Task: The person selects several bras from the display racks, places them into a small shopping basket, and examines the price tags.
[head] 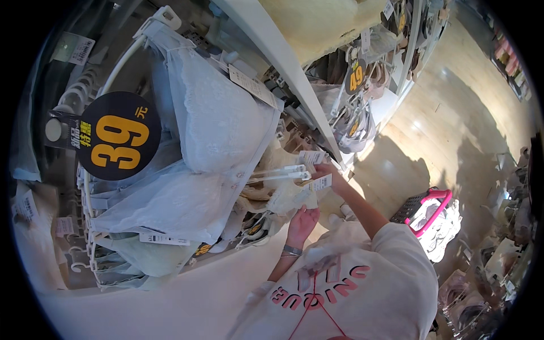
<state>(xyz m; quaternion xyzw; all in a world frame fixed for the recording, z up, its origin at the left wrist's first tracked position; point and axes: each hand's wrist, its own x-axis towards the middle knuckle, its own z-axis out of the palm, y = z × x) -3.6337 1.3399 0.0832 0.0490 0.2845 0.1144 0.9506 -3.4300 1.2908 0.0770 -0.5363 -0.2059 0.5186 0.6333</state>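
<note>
A cream lace bra (293,196) hangs on the rack, beyond a larger pale blue lace bra (216,123). My right hand (330,176) is at its right side, fingers around the edge between two white tags (312,157); the tags hide part of the grip. White plastic hanger ends (293,173) lie just left of those fingers. My left hand (303,223), with a band at the wrist, has its fingertips against the bra's lower edge, palm partly turned up. Whether they pinch the fabric is not visible.
A round black price sign (119,136) sticks out at the left. A white upright panel (284,63) divides this rack from another with more bras (352,127). On the floor to the right stands a shopping basket with a pink handle (437,212), holding white items.
</note>
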